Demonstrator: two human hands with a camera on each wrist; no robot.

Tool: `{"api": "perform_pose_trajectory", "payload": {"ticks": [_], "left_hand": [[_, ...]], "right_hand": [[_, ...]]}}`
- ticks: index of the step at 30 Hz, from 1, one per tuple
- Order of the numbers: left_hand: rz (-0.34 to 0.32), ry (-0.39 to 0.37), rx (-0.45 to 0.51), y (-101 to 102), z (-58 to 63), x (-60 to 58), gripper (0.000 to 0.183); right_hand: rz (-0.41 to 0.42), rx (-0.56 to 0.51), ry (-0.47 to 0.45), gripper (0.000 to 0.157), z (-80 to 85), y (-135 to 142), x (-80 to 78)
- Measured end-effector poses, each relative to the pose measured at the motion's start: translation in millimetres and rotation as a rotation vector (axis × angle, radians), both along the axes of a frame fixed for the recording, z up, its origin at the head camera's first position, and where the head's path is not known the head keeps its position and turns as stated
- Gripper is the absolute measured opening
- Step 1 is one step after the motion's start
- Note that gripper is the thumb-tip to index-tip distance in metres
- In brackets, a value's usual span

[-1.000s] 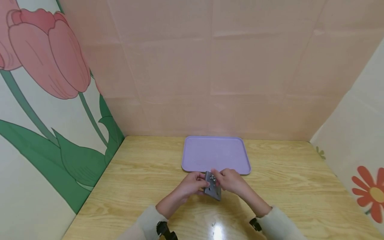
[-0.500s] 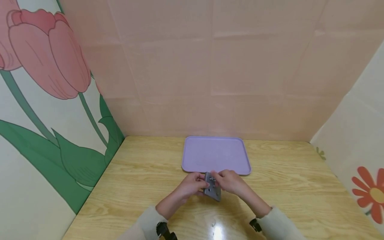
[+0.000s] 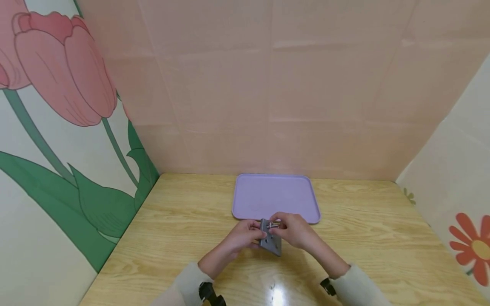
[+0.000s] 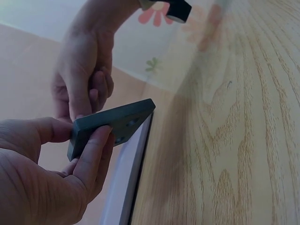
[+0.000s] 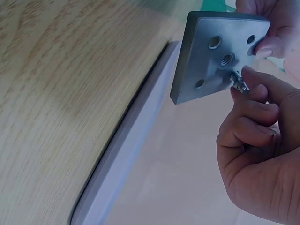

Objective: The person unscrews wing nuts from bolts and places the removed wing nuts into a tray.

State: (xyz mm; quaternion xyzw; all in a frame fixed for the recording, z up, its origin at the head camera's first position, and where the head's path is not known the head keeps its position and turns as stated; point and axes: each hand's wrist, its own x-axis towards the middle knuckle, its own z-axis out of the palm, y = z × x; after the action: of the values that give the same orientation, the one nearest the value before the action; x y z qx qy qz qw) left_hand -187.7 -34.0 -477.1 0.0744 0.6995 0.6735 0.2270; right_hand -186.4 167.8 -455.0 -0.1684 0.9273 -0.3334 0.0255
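Screw [image 5: 239, 82], more visible than before in right grip [image 3: 294, 229].

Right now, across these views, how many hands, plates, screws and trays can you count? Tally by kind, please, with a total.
Hands: 2, the left hand and the right hand
Metal plate: 1
Small screw: 1
Purple tray: 1
Total: 5

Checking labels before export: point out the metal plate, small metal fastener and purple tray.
Metal plate [image 5: 211, 61]: right wrist view, on its holed face.
Small metal fastener [image 5: 239, 83]: right wrist view, on its exposed part.
Purple tray [image 3: 273, 195]: head view, on its bare flat surface.
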Motion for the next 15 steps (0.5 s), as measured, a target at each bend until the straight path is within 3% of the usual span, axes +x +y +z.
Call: {"api": "perform_pose_trajectory", "payload": {"ticks": [3,7,10,15], "left_hand": [[-0.002,-0.004,0.002,-0.3,0.4,0.0,0.025],[0.001,-0.002,-0.013,-0.4,0.8,-0.5,0.024],[0.008,0.006,-0.024,0.2,0.5,-0.8,0.025],[0.01,0.003,-0.026,0.2,-1.4,-2.0,0.023]], "right_hand": [[-0.006,-0.007,0.006,0.018,0.5,-1.2,-0.4],[-0.079,-0.03,-0.007,0.03,2.8,-1.8,-1.3],[-0.146,-0.025,-0.051,0.044,4.5,-1.3,-1.1],[-0.181,-0.003,-0.14,0.058,3.1,-1.4,-0.7]]}}
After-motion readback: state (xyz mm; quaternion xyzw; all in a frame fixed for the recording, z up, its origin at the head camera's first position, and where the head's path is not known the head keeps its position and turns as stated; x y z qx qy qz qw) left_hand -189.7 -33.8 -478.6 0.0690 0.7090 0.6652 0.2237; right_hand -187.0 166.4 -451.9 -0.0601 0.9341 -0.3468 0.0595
